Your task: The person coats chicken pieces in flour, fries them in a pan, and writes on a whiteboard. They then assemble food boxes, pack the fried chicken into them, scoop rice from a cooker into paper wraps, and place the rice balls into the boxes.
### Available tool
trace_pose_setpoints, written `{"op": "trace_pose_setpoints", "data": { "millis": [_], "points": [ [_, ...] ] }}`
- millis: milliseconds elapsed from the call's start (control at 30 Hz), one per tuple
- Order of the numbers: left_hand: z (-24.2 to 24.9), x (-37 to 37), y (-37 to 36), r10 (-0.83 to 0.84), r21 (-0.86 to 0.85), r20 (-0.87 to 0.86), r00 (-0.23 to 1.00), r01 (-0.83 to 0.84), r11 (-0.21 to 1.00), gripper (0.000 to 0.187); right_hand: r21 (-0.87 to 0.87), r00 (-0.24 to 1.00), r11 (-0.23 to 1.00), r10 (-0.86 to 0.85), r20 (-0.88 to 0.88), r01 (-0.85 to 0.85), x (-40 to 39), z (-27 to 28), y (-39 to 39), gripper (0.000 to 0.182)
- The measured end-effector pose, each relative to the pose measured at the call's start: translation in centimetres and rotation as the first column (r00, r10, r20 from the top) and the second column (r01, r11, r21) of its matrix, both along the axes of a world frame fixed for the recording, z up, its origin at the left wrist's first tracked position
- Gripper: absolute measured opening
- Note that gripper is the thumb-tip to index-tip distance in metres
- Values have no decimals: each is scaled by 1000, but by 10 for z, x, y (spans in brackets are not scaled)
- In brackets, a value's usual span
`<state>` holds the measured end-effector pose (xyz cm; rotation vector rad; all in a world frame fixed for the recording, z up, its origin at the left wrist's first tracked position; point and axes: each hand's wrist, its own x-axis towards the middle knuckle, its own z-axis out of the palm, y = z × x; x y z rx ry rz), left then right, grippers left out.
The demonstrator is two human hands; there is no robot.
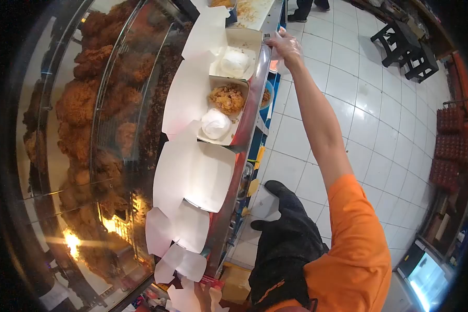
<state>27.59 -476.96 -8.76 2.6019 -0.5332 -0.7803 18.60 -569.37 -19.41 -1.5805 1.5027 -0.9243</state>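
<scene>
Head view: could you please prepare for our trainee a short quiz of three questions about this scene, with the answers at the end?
1. What lies beside the golden-brown crumbed chicken piece in the open white cardboard box?

2. True or false: the person's right hand wears a clear plastic glove.

3. Choose the colour of the person's short cloth sleeve:
A) blue
B) orange
C) green

Key:
1. A white, rounded bundle.
2. True.
3. B.
</scene>
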Motion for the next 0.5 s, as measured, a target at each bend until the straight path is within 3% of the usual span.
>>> {"op": "trace_pose_setpoints", "data": {
  "millis": [67,167,267,333,400,467,500],
  "points": [
    [0,-1,-1,3,-3,-2,1000,-3,1000,67,-131,999,991,-31,-40,26,10,0,4,59],
    [0,-3,-2,5,-17,4,1000,-5,1000,67,-156,990,986,39,-139,-60,6,8,12,73],
    [0,-5,-3,3,-35,11,1000,-2,999,68,-145,889,937,241,-390,-318,4,-12,-4,62],
    [-2,-7,-5,2,-53,15,1000,-2,999,68,-388,929,883,127,-348,-266,2,-47,-8,54],
    [5,-9,-11,35,-22,-23,999,-36,999,65,-393,966,900,95,-240,-186,1,-48,-5,45],
    [9,-13,-5,46,14,-4,999,-46,999,59,-148,990,981,114,-78,-125,-3,-14,10,33],
    [7,-16,2,35,31,34,999,-36,999,55,-67,989,989,123,-83,-129,-5,7,17,33]
  ]
}}
